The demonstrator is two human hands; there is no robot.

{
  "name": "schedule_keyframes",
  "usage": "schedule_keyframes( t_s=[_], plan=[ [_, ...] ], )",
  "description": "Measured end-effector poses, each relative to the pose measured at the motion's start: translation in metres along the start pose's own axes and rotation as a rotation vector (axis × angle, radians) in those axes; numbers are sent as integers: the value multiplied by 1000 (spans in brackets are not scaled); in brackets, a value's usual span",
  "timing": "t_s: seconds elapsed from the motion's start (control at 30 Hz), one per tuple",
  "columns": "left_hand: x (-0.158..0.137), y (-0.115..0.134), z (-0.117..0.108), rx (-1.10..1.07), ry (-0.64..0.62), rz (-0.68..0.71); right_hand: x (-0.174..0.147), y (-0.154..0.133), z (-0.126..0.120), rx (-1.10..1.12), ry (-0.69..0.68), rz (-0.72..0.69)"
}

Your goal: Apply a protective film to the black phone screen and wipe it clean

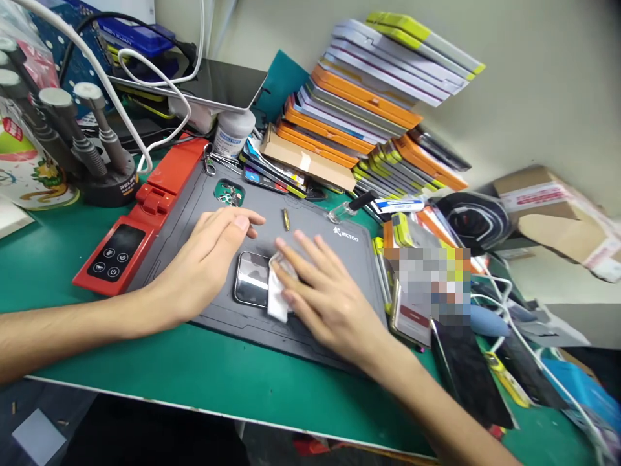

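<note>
The right hand (334, 298), at the centre of the frame and blurred, has its fingers spread over a soft, crumpled white wipe (277, 301); whether that grip pinches the wipe or only presses it cannot be told. The wipe covers the right part of a rounded rectangular phone (251, 278) with a glossy dark face and pale rim, lying at mid-frame. Just left and above, the left hand (206, 265) arches with its grip loosely open, nothing visible in it, fingers pointing right. Beneath both spreads a matte grey work mat (363, 285) with engraved lines; its surface gives room between phone and near edge, and a band of smooth green desk (160, 369) runs from there to the pale-edged front. Above the phone lies a slim, brass-coloured pointed piece (286, 219); a rounded recess at the mat's upper left holds small metal parts (229, 193). A hard red device with a glossy black panel (116, 252) bounds the mat's left side, and a clear glass bottle with a black cap (342, 211) stands at its upper right. Farther out, a leaning stack of flat orange, white and yellow-green boxes (349, 107) closes the top, and a long black slab (468, 369) crowds the lower right.
</note>
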State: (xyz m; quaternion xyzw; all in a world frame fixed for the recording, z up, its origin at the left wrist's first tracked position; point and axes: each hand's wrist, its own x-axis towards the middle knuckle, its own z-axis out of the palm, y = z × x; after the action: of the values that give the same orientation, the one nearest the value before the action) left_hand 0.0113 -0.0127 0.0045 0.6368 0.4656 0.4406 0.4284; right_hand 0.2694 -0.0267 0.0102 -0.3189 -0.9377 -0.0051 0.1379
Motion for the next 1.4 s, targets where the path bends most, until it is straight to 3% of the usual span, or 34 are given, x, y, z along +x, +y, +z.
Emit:
schedule_keyframes(
  t_s=[0.1,0.37,0.53,0.8,1.03,1.2,1.4],
  plan=[
    [0,1,0,-9,-9,-5,-1,-5,0,30,-20,-54],
    [0,-1,-1,16,-15,3,15,3,9,127,43,-37],
    [-1,1,0,10,-20,-12,5,6,3,107,22,-7],
    [2,0,-1,8,12,-9,32,-8,8,99,18,-65],
    [2,7,-3,92,20,-3,20,0,9,113,20,28],
    [4,10,-3,106,68,-25,33,-11,6,68,-6,-42],
    [4,13,1,104,59,-56,33,-15,9,18,59,-59]
  ],
)
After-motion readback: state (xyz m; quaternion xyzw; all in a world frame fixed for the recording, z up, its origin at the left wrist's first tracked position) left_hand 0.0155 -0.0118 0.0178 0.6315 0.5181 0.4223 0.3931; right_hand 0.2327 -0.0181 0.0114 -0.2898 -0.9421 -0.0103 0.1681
